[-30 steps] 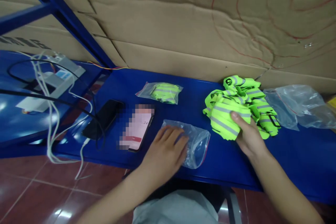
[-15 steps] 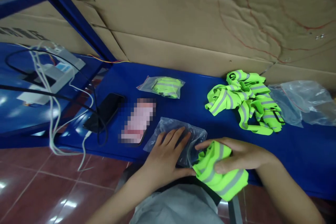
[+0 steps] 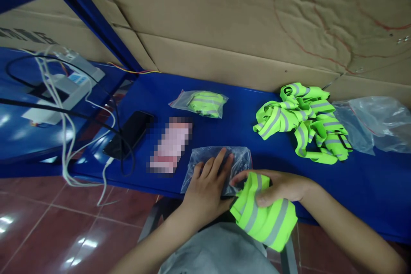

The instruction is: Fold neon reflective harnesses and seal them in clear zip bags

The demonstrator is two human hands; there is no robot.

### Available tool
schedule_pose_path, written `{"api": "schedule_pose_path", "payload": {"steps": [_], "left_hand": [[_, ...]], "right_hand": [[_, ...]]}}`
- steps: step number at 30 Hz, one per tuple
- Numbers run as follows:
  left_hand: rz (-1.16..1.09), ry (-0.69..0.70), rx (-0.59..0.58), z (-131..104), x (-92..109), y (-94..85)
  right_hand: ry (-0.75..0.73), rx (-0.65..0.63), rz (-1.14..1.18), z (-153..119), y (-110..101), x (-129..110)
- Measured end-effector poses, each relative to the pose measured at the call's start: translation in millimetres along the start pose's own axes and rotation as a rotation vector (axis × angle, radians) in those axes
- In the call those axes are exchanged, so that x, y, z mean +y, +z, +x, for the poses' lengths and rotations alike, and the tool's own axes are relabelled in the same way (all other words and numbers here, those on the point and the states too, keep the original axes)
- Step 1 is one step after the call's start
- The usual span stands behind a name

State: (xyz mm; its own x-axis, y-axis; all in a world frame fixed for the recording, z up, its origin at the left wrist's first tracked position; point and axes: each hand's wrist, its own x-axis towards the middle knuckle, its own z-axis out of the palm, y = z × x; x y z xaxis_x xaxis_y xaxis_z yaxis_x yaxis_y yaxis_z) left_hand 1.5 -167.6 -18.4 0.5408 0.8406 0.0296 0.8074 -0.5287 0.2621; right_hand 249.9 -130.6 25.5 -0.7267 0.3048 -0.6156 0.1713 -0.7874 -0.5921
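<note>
Loosely folded strap (image 3: 265, 217), lime green, grey-striped, in right grip (image 3: 282, 185)

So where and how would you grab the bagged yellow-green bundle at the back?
Probably around the bulging right part of the bagged bundle, from above and the near side. The folded strap fills that end, giving something thick to hold; the left end is flat, loose film, likely to crumple. Cardboard stands behind it.
</note>
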Motion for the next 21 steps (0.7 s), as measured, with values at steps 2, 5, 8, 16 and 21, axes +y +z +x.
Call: {"api": "schedule_pose_path", "payload": {"steps": [2, 5, 8, 16, 21], "left_hand": [[-0.005, 0.004, 0.017, 0.1, -0.8, 0.8], [-0.011, 0.0, 0.03, 0.6, -0.8, 1.9], [-0.021, -0.017, 0.023, 1.2, 0.9, 1.6], [-0.048, -0.074, 0.019, 6.8, 8.9, -0.2], [-0.02, -0.056, 0.021, 10.5, 7.7, -0.3]], "right_hand": [[-0.003, -0.048, -0.035, -9.3, 0.0, -5.0], [-0.046, 0.081, -0.137, -25.6, -1.5, -11.8], [-0.053, 0.245, -0.148, -30.5, -5.1, -11.5], [-0.06, 0.125, -0.077, -6.6, -13.2, 3.0], [-0.046, -0.069, 0.036, -20.0, -9.7, -6.9]]}}
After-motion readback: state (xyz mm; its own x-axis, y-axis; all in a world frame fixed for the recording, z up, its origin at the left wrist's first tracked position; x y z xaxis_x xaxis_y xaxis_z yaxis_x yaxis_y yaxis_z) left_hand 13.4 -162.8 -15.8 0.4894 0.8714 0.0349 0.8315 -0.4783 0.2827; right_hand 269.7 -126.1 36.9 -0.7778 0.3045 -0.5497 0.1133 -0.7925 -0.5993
